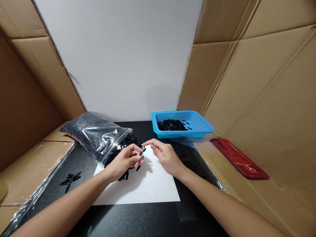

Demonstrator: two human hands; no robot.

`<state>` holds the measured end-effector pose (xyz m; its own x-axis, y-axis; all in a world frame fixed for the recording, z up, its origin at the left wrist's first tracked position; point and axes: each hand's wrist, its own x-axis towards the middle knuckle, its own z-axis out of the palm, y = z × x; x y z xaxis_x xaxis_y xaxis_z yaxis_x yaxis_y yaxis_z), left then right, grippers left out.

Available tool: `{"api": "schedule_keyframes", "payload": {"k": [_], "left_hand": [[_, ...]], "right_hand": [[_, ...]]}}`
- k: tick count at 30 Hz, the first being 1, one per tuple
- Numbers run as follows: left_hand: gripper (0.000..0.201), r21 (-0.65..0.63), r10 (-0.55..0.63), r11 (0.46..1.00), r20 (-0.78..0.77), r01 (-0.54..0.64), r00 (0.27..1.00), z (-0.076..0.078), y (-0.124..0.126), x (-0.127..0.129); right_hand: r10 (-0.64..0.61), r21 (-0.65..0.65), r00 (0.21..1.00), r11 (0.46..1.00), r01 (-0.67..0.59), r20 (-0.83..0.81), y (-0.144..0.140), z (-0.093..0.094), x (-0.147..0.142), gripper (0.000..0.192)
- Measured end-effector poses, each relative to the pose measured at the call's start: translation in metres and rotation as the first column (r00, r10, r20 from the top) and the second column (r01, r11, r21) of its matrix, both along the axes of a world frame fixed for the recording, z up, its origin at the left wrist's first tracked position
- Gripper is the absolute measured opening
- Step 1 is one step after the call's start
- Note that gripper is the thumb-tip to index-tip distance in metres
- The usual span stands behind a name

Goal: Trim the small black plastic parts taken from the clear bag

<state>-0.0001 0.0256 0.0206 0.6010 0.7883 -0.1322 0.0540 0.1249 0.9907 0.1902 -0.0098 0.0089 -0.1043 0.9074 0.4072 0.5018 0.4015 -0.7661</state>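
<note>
A small black piece (141,150) sits pinched at the fingertips of the left hand (125,159), just above the white sheet (148,184) and right at the edge of a loose heap of the same black pieces (123,144), far too many to count. The left hand's fingers are curled in around that piece, knuckles up, and a few more pieces lie under the palm on the paper. The right hand (165,154) is just beside it, fingers loosely bent, with thumb and forefinger stretched toward the held piece and almost meeting it; whether they touch it cannot be told, and nothing sits in its palm. There are two hands in view and one sheet of paper, which lies flat on the black tabletop (138,220). One clear plastic bag (95,133), dark with its contents, lies tilted at the left with its open mouth at the heap. A small scatter of about six or seven stray pieces (70,179) rests on the tabletop well left of the sheet. Behind the hands stands one blue basket (197,126) with a low mound of black pieces (171,125) inside it. One red flat case (238,158) lies on the cardboard (271,98) to the right, well apart from both hands.
</note>
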Motion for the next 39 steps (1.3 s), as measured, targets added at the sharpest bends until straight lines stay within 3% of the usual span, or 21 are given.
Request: {"api": "schedule_keyframes", "payload": {"k": [2, 5, 9, 15, 22, 33, 39], "left_hand": [[0.032, -0.028, 0.051, 0.998, 0.032, -0.050, 0.998, -0.010, -0.001, 0.000], [0.031, -0.050, 0.113, 0.993, 0.066, -0.110, 0.991, -0.012, 0.000, -0.003], [0.026, 0.064, 0.146, 0.987, 0.055, -0.149, 0.988, -0.015, 0.004, -0.009], [0.017, 0.203, 0.179, 0.965, -0.053, -0.165, 0.982, -0.024, 0.001, -0.013], [0.011, 0.350, 0.149, 0.932, -0.147, -0.090, 0.978, -0.021, -0.007, -0.011], [0.011, 0.222, 0.056, 0.974, -0.040, -0.045, 0.998, -0.012, -0.011, -0.009], [0.019, 0.130, 0.030, 0.991, 0.055, -0.037, 0.998, -0.016, -0.012, -0.010]], "right_hand": [[0.019, -0.031, 0.997, 0.999, -0.021, -0.080, -0.003, 0.000, -0.004, 0.028], [0.002, -0.079, 0.997, 0.997, -0.008, -0.078, -0.006, -0.002, -0.007, 0.023], [-0.017, -0.105, 0.999, 0.994, 0.013, -0.036, -0.008, -0.011, -0.010, 0.029], [-0.050, 0.031, 0.999, 0.998, 0.050, 0.013, -0.013, -0.023, -0.010, 0.034], [-0.074, 0.188, 0.996, 0.980, 0.063, 0.054, -0.018, -0.022, -0.015, 0.014], [-0.071, 0.219, 0.997, 0.973, 0.075, -0.030, -0.019, -0.015, -0.017, 0.007], [-0.112, 0.184, 0.992, 0.975, 0.121, -0.057, -0.019, -0.015, -0.014, 0.007]]}}
